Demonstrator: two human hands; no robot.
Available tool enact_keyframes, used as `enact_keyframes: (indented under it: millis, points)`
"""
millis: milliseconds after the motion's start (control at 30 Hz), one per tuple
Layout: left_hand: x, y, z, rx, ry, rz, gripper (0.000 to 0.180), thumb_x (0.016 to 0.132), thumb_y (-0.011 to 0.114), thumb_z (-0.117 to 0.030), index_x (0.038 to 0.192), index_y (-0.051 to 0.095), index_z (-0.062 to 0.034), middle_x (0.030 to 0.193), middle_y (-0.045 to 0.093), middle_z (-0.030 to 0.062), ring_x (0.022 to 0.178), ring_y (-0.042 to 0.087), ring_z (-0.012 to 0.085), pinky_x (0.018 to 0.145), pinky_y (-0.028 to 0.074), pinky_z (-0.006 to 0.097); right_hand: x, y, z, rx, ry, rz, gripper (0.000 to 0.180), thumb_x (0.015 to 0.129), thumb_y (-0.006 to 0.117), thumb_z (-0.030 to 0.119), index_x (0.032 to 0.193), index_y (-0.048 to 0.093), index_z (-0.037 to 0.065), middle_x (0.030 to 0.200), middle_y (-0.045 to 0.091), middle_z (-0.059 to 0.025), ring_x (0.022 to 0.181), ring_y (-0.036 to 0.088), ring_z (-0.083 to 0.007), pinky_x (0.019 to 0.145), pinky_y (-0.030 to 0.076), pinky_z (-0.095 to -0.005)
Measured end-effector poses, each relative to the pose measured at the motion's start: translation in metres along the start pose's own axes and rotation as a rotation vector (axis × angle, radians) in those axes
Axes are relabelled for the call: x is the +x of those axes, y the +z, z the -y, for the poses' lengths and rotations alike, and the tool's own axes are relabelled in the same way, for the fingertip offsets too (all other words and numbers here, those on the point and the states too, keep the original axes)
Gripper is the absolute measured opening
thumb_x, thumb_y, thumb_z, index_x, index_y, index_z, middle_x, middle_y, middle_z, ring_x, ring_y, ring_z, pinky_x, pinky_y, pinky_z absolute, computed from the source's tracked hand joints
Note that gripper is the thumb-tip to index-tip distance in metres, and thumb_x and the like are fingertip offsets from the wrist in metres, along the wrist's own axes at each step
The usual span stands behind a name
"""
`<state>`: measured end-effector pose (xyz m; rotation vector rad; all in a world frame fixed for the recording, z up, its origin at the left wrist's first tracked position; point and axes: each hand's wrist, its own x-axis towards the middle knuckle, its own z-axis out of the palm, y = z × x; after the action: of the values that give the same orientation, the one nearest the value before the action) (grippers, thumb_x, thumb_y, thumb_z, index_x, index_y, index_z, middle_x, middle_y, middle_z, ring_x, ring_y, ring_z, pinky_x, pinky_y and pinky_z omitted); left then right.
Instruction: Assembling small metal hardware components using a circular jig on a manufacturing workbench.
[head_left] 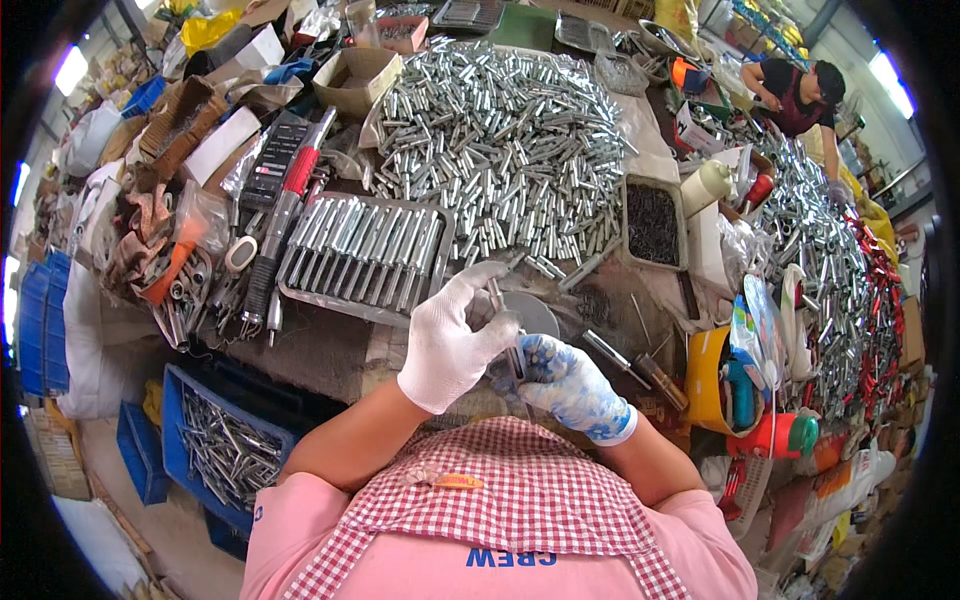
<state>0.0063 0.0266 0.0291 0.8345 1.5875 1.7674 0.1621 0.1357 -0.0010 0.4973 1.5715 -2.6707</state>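
- Small metal tube (497, 292): held upright at the near edge of the workbench (330, 350), just in front of the person's chest; its upper end shows between the white glove's fingers, the lower part hidden.
- Left hand (450, 340), in a white glove: fingers curled closed around the small metal tube, index finger reaching toward the right.
- Right hand (568, 385), in a blue-speckled glove: closed around a short dark metal piece (516, 360) that stands just below the tube; whether piece and tube touch cannot be told.
- Round grey disc (530, 312): lies on the bench directly behind both hands, partly covered by them.
- Metal tray (365, 258): sits left of the hands toward the bench middle, holding long silver tubes laid side by side.
- Heap of short silver tubes (500, 140): covers the far middle of the bench, spilling toward the tray.
- Box of small dark parts (652, 222): stands at the heap's right edge.
- Red-and-black power screwdriver (285, 215): lies left of the tray, pointing toward the near edge.
- Blue crate (225, 450): below the bench's near left edge, filled with metal rods.
- Another person (795, 95): works at the far right corner, well apart.
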Motion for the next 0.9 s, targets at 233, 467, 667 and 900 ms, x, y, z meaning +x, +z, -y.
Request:
enact_keyframes:
  millis: [233, 467, 667, 900]
  points:
    - [0.002, -0.017, 0.013, 0.544, 0.569, 0.032, 0.044, 0.087, 0.074, -0.018, 0.124, 0.059, -0.0005, 0.088, 0.071, 0.0124, 0.078, 0.069, 0.019, 0.07, 0.054, 0.029, 0.008, 0.009, 0.001, -0.024, -0.054, -0.054, 0.054, 0.079, 0.055, -0.015, 0.131, 0.052, 0.0, 0.118, 0.06, -0.0039, 0.111, 0.056, -0.014, 0.1, 0.044, -0.0307]
    - [-0.008, -0.037, 0.032, 0.473, 0.545, 0.185, 0.077, 0.092, 0.055, -0.053, 0.142, 0.04, 0.0047, 0.147, 0.037, 0.0256, 0.135, 0.039, 0.0395, 0.11, 0.031, 0.049, 0.012, 0.012, 0.007, 0.16, -0.182, 0.04, 0.048, 0.081, 0.061, -0.011, 0.128, 0.055, -0.001, 0.112, 0.062, -0.0035, 0.104, 0.058, -0.0142, 0.095, 0.047, -0.0302]
    - [-0.011, -0.042, 0.003, 0.345, 0.475, 0.286, 0.04, 0.088, 0.071, -0.026, 0.113, 0.063, 0.0042, 0.121, 0.058, 0.022, 0.12, 0.053, 0.032, 0.1, 0.044, 0.042, 0.036, 0.017, 0.007, 0.01, 0.03, 0.138, 0.044, 0.088, 0.06, -0.002, 0.132, 0.053, 0.002, 0.122, 0.061, -0.0055, 0.11, 0.058, -0.015, 0.097, 0.046, -0.0306]
    - [0.036, -0.088, -0.045, 1.078, 0.073, -0.102, 0.029, 0.079, 0.075, -0.032, 0.082, 0.068, -0.0041, 0.077, 0.068, 0.0145, 0.07, 0.067, 0.0263, 0.067, 0.054, 0.037, 0.029, -0.004, -0.013, 0.064, 0.002, 0.068, 0.05, 0.092, 0.061, 0.009, 0.138, 0.046, -0.002, 0.131, 0.058, -0.0081, 0.121, 0.052, -0.0177, 0.106, 0.038, -0.0323]
